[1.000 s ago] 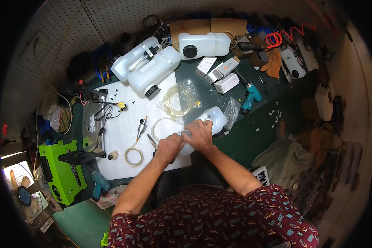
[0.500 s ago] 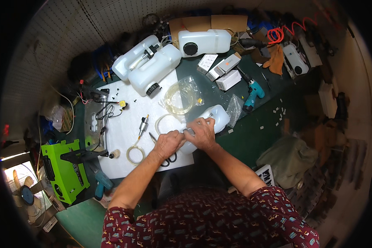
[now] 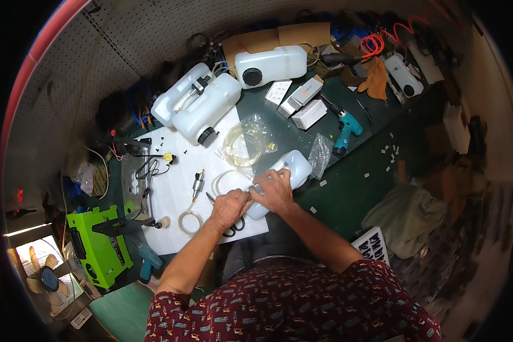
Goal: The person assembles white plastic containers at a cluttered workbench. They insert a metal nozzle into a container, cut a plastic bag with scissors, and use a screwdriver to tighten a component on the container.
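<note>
A translucent white plastic tank lies at the table edge in front of me. Over its near side, my left hand and my right hand meet with fingers pinched together. What sits between the fingertips is too small and covered to make out. My right hand's fingers also rest over the tank. A clear hose curves close to the hands; where its end lies is hidden. Black-handled scissors lie partly under my left hand. To the left is a small metal cylindrical pump with a coiled tube.
Beyond the hands lie bagged clear tubing and more white tanks. Small white boxes, a teal cordless drill and a clear plastic bag are at right. A green metal housing stands left of the white sheet.
The whole view has tilted and shifted slightly. My hands remain together over the tank, with the right fingers a little more curled.
</note>
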A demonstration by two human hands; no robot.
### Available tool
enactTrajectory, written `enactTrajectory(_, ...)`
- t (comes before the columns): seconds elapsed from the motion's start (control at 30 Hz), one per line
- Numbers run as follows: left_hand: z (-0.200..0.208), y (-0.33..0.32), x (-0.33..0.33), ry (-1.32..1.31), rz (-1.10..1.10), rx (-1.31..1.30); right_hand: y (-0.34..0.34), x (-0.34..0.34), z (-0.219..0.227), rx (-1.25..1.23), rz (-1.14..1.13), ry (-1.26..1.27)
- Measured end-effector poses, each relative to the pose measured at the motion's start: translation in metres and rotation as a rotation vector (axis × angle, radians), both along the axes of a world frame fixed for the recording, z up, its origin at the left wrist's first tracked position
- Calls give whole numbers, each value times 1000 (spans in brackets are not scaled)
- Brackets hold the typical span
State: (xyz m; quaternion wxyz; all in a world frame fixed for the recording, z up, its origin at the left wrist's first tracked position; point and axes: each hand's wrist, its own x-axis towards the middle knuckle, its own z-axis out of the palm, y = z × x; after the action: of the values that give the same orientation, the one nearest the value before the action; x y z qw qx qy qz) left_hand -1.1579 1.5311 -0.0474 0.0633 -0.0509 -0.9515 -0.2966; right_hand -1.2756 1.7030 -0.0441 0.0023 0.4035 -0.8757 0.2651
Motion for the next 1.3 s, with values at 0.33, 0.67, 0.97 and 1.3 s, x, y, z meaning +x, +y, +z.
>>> enactTrajectory(0.33,7,33,16,-110,247,43,-2,6,2,-12,-31,26)
enactTrajectory(0.67,2,-1,1,-70,47,64,-4,4,-2,-42,-46,26)
enactTrajectory(0.97,17,8,-1,-306,91,75,-6,2,3,27,40,78)
enactTrajectory(1.3,32,9,-14,-560,119,217,1,5,6,157,54,-83)
